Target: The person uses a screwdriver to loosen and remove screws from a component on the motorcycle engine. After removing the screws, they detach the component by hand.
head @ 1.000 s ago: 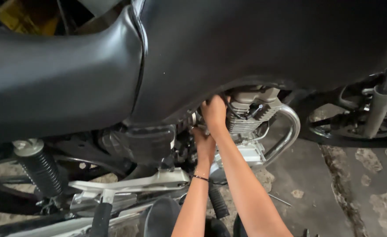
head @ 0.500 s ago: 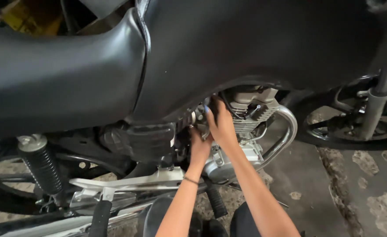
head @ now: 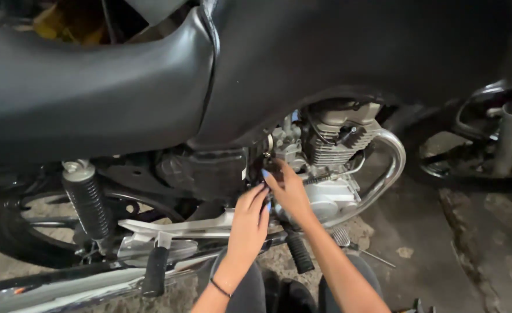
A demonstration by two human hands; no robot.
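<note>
The small grey metal carburettor (head: 283, 152) sits beside the finned silver engine (head: 334, 145), under the black tank (head: 354, 52) — rigid, bolted, probably greasy. The right hand (head: 289, 191) reaches it with fingers spread, apparently gripping nothing; the left hand (head: 249, 223) rests open just below — the body offers the firmest hold.

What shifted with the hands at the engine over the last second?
Both hands came down from under the tank: the right hand dropped from beside the cylinder head to the carburettor side, and the left hand sank below it. Neither visibly grips anything. The motorcycle's engine stayed put.

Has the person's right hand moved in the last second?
Yes. The right hand has dropped from up by the carburetor to lower down, nearer the engine case.
</note>
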